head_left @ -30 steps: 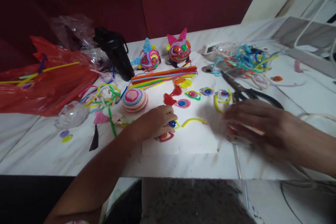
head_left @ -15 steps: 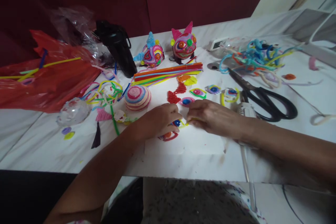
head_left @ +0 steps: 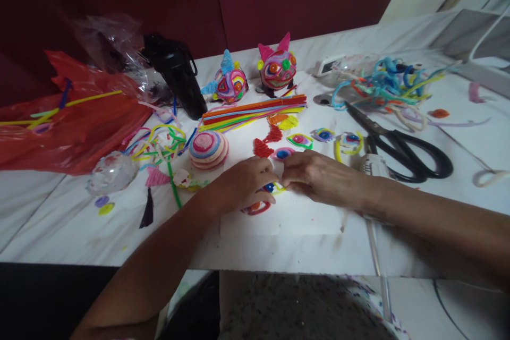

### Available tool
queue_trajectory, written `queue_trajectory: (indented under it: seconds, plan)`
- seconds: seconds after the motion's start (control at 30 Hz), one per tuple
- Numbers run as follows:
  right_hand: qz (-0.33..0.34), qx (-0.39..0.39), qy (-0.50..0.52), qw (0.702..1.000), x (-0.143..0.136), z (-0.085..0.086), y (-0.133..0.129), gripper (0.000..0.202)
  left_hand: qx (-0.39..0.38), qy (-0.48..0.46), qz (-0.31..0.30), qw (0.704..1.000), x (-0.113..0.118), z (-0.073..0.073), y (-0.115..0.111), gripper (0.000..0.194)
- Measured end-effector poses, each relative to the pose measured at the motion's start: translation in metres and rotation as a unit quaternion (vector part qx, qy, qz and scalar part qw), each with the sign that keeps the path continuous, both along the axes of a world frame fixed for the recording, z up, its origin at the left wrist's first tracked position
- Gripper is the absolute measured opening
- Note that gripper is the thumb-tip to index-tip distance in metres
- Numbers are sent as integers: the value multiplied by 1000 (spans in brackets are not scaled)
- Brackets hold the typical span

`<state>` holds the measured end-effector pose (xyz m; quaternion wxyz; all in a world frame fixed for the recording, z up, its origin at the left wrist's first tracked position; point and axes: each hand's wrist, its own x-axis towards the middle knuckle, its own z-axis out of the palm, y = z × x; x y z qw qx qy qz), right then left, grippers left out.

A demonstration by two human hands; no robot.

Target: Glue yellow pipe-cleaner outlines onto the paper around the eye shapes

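The left hand (head_left: 257, 183) curls over the small blue-and-yellow eye-shaped craft piece (head_left: 270, 187) on the flat white paper sheet (head_left: 298, 218), probably for steadiness; the right hand (head_left: 305, 172) bends beside its yellow tip. Whether either grips, I cannot tell.

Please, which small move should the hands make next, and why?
Perhaps press the yellow edge of the blue-centred eye piece gently with the right hand: its fingertips are close beside that edge, and the left hand has its fingers around the piece.
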<state>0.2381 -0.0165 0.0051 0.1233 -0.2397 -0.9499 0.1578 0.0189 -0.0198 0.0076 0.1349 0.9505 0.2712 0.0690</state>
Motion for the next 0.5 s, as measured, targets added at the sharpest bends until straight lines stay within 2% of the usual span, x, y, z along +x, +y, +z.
queue_trajectory:
  seconds: [0.2, 0.33, 0.5]
  plan:
    - [-3, -4, -9, 1000, -2, 2, -1, 21, 39, -30, -32, 998, 3, -1, 2, 21]
    - [-9, -8, -8, 1000, -3, 4, -1, 18, 29, -19, -60, 998, 4, 0, 2, 12]
    - [-10, -4, 0, 1000, -4, 4, 0, 20, 17, -21, -68, 997, 4, -3, 3, 9]
